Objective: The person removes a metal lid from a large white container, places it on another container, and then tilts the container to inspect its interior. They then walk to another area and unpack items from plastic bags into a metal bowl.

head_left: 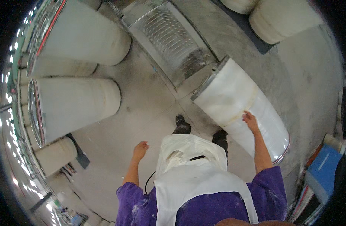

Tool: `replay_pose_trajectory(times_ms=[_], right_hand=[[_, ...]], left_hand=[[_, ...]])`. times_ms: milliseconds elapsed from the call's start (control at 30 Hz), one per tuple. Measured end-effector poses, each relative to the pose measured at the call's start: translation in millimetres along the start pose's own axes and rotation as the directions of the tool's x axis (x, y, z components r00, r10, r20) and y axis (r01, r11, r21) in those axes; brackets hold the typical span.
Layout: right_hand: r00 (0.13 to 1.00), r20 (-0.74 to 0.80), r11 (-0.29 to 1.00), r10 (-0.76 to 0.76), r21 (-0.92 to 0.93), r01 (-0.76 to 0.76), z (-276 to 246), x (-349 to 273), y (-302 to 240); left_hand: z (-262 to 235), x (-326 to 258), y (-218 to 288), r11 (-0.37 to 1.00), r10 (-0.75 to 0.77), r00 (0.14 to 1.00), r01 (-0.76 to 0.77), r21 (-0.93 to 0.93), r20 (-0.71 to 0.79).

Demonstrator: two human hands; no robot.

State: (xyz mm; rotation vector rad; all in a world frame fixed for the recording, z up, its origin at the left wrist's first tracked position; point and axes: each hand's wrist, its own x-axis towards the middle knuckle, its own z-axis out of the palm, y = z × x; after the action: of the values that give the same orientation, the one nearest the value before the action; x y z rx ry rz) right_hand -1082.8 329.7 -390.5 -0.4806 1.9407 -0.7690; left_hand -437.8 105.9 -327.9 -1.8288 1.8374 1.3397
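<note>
A tall white cylindrical can (233, 88) is tipped over at my right, its dark base toward the upper middle and its shiny rim toward the lower right. I cannot tell whether it lies flat or leans. My right hand (250, 121) is at the can's side, near a yellowish band around it, fingers apart and gripping nothing; whether they touch the wall is unclear. Out over the floor at my left hangs my left hand (140, 149), empty, with loosely bent fingers. A white apron (203, 177) covers my front over purple sleeves.
Ahead is a ridged metal plate (171, 39) set in a frame on the concrete floor (143, 109). Large white cans (79, 96) stand along the left. More cans (282, 22) are at the upper right, beside a dark mat. A blue box-like object (323, 165) sits far right.
</note>
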Motion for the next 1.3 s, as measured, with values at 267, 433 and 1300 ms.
replay_pose_trajectory(times_ms=[267,433,1300], right_hand=[[0.937,0.324,0.872,0.131,-0.488,0.047,101.4,-33.8,-82.6],[0.916,0.268,0.787,0.299,-0.613,-0.078,88.9,-31.2,-58.7],[0.821,0.196,0.820,0.535,0.114,-0.561,210.3,34.0,-276.6]], left_hand=[[-24.5,-45.1,-181.6,0.949,-0.277,0.953,0.250,-0.190,-0.127],[6.2,-36.1,-185.1,0.881,-0.276,0.960,0.269,-0.389,0.041],[-331.7,339.8,60.9,0.908,-0.146,0.970,0.209,-0.364,0.193]])
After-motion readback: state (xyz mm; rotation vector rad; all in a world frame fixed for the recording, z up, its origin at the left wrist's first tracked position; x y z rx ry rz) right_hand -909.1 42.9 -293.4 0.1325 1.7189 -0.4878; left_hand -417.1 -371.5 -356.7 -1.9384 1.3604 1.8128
